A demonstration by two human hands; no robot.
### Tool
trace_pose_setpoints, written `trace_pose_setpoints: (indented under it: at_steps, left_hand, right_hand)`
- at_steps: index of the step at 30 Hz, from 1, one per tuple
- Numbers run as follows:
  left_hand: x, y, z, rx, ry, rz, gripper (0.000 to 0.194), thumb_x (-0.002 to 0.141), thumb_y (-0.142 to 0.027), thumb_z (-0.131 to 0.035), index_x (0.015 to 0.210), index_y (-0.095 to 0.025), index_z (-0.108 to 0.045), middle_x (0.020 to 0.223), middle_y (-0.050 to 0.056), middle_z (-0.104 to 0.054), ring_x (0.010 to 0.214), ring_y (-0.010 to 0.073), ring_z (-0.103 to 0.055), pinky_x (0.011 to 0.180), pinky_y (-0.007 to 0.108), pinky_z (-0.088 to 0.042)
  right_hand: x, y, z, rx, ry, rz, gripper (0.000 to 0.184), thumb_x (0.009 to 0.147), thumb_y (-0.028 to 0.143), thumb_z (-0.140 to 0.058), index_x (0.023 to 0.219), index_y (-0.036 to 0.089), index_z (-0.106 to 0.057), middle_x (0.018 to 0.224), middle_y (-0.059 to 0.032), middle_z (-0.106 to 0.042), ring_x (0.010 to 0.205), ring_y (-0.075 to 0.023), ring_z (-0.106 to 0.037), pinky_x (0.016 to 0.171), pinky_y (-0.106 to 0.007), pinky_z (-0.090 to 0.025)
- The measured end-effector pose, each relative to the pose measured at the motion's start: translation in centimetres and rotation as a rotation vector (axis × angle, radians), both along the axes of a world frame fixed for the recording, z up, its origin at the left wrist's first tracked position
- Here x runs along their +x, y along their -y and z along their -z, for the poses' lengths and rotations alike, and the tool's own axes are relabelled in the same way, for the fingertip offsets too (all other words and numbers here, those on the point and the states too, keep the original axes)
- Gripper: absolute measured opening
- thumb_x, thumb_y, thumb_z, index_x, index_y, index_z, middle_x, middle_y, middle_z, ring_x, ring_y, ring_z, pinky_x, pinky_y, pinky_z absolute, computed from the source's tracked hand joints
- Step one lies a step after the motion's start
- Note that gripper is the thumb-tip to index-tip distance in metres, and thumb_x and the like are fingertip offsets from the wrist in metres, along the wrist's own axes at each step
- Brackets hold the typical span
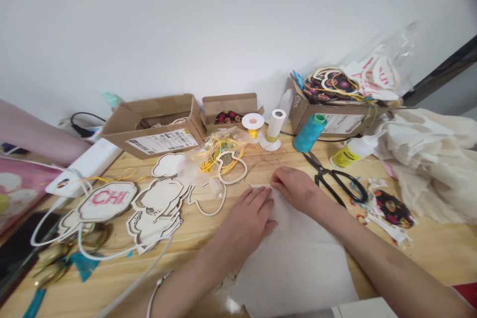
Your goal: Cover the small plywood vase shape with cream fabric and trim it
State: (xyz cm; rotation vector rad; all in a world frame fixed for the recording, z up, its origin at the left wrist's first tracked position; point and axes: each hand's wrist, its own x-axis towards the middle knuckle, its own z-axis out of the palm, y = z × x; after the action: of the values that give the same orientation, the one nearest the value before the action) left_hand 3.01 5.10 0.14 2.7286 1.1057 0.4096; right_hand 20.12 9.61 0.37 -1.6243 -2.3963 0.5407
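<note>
A sheet of thin white cloth [298, 263] lies on the wooden table in front of me. My left hand [253, 218] rests on its upper left part, fingers stretched out flat. At the far edge, my right hand [294, 184] is closed with the fingertips pinched on the cloth; the thumb is mostly hidden. Black-handled scissors [331, 174] lie right of my right hand, blades pointing away. Left of my left hand are cloud-shaped wooden frames [233, 166] and a stack of white cloud-shaped pieces [160, 198].
Cardboard boxes [160, 139] stand along the wall. Near them are a teal thread cone [309, 133], a white roll [276, 124] and a glue bottle [352, 151]. Crumpled cream fabric [428, 154] lies at right. A white cable [108, 257] crosses the left side.
</note>
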Motion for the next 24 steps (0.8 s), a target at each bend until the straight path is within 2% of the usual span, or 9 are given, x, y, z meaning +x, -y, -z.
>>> trace_pose_setpoints:
  at_steps: [5,10,14,19,24]
  left_hand:
    - [0.3,-3.4,-0.3,-0.12,0.091,-0.155,0.025,0.084,-0.026,-0.04,0.101,-0.015,-0.055,0.1,0.007,-0.06,0.091,0.0186,-0.054,0.08,0.033,-0.042]
    - [1.6,-5.7,-1.6,-0.262,0.066,-0.129,0.013,0.077,-0.022,-0.05,0.078,-0.016,-0.062,0.078,0.003,-0.062,0.075,0.0175,-0.055,0.069,0.03,-0.041]
    - [2.2,-6.2,-2.1,-0.338,0.061,-0.104,0.011,0.072,-0.017,-0.052,0.074,-0.016,-0.063,0.073,0.002,-0.063,0.069,0.0163,-0.055,0.062,0.027,-0.04]
    - [2.4,-6.4,-2.0,-0.375,0.066,-0.129,0.014,0.072,-0.014,-0.049,0.071,-0.016,-0.063,0.072,0.002,-0.063,0.067,0.0155,-0.055,0.062,0.026,-0.04]
    - [2.3,-6.3,-1.2,-0.298,0.086,-0.083,0.012,0.075,-0.014,-0.048,0.071,-0.016,-0.06,0.073,0.002,-0.061,0.071,0.0155,-0.054,0.064,0.026,-0.04]
  right_hand:
    - [1.3,-0.4,-0.1,0.0,-0.07,-0.033,0.016,0.081,0.018,-0.045,0.077,0.016,-0.06,0.075,-0.0034,-0.062,0.07,-0.0137,-0.055,0.063,-0.023,-0.038]
    - [2.0,-0.1,-0.9,-0.089,-0.097,0.036,0.01,0.076,0.02,-0.052,0.072,0.017,-0.06,0.069,-0.0018,-0.061,0.062,-0.0128,-0.054,0.056,-0.022,-0.037]
    - [1.9,0.0,-0.7,-0.081,-0.097,0.049,0.004,0.073,0.02,-0.056,0.07,0.017,-0.059,0.067,-0.0002,-0.058,0.059,-0.0118,-0.051,0.052,-0.021,-0.036]
    - [1.8,0.3,-0.9,-0.062,-0.068,-0.043,0.009,0.076,0.013,-0.052,0.073,0.017,-0.059,0.073,-0.0015,-0.059,0.069,-0.0131,-0.053,0.06,-0.023,-0.038]
    - [1.1,0.9,-0.8,-0.016,0.087,-0.046,0.012,0.081,0.012,-0.046,0.076,0.015,-0.057,0.078,-0.0057,-0.058,0.075,-0.0168,-0.054,0.064,-0.026,-0.04]
